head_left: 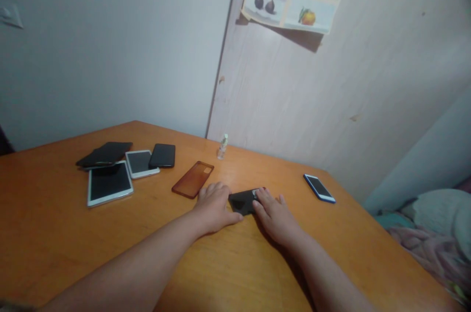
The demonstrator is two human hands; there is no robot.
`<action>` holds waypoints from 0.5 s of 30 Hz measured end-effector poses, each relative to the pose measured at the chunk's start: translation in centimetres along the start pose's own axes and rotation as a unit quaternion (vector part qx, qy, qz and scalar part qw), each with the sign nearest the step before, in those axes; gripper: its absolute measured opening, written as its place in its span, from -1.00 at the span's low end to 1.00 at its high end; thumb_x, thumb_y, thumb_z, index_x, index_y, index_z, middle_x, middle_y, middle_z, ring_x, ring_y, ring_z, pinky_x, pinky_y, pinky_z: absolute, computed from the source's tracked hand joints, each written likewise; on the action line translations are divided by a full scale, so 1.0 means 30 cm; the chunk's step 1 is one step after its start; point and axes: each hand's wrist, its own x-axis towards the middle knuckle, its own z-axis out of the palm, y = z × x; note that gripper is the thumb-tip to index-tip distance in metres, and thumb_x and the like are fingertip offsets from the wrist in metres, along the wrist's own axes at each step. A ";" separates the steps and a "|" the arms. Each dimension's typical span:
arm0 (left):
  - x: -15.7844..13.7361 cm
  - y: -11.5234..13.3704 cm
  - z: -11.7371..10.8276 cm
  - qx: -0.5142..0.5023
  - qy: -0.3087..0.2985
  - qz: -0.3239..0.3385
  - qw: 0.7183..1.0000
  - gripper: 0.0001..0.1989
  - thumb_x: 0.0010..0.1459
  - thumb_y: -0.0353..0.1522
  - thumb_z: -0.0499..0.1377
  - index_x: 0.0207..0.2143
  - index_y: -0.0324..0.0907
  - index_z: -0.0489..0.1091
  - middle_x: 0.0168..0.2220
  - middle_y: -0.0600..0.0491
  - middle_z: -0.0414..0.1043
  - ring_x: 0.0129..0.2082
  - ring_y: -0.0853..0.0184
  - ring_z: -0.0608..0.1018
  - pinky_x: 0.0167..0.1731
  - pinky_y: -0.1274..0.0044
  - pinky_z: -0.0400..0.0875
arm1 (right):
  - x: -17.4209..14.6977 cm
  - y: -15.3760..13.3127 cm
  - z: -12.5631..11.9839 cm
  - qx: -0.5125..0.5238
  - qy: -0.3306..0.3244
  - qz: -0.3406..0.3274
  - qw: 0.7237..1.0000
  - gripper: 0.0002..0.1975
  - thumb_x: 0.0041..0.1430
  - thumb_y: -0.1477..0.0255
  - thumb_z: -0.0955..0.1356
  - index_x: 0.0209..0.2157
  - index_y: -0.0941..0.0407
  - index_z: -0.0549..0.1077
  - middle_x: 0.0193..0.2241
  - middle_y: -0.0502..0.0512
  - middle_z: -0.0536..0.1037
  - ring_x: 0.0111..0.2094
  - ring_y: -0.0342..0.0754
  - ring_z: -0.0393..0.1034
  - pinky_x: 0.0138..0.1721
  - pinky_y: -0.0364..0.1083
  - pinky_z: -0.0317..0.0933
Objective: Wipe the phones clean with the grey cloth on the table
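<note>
A black smartphone (241, 201) lies face down on the wooden table, its camera area at the far right end partly covered. My left hand (214, 208) closes around the phone's left end, thumb along the near edge and fingers at the far side. At the other end, my right hand (275, 214) has its thumb and fingers on the phone. Just beyond my left hand is a translucent brown phone case (194, 179) with a camera cutout. A small clear bottle (222, 147) with a pale cap stands farther back.
On the left of the table (154, 238) lie a white-framed tablet (111, 182), a smaller white device (140, 163), a black device (162, 155) and a dark folder-like cover (106, 153). A blue-edged phone (319, 188) lies at right. Bedding (437, 219) sits beyond the right edge.
</note>
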 end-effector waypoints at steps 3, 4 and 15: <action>0.001 -0.001 0.004 0.003 0.004 0.001 1.000 -0.50 -0.04 0.00 0.25 -0.15 -0.12 0.39 -0.09 -0.08 0.40 0.01 -0.02 0.43 -0.04 0.23 0.33 | -0.018 -0.070 0.001 0.042 -0.045 -0.118 0.991 -0.39 0.43 0.10 0.01 0.38 0.07 0.05 0.39 0.10 0.02 0.41 0.07 -0.25 0.35 0.29 -0.46; 0.002 -0.001 0.004 0.004 0.005 0.001 1.000 -0.54 -0.01 -0.01 0.23 -0.17 -0.12 0.39 -0.09 -0.08 0.41 0.01 -0.01 0.44 -0.04 0.23 0.33 | -0.020 -0.088 0.001 0.054 -0.057 -0.142 0.987 -0.40 0.43 0.09 0.00 0.39 0.02 0.01 0.39 0.05 0.01 0.42 0.07 -0.29 0.35 0.31 -0.48; 0.007 0.000 0.014 0.009 0.003 -0.011 1.000 -0.52 -0.03 0.01 0.21 -0.16 -0.11 0.39 -0.09 -0.09 0.41 0.01 0.01 0.42 -0.03 0.23 0.30 | 0.004 -0.086 0.015 0.059 -0.058 -0.133 0.988 -0.41 0.43 0.07 0.00 0.39 -0.08 -0.01 0.39 -0.02 0.05 0.42 0.16 -0.41 0.32 0.37 -0.51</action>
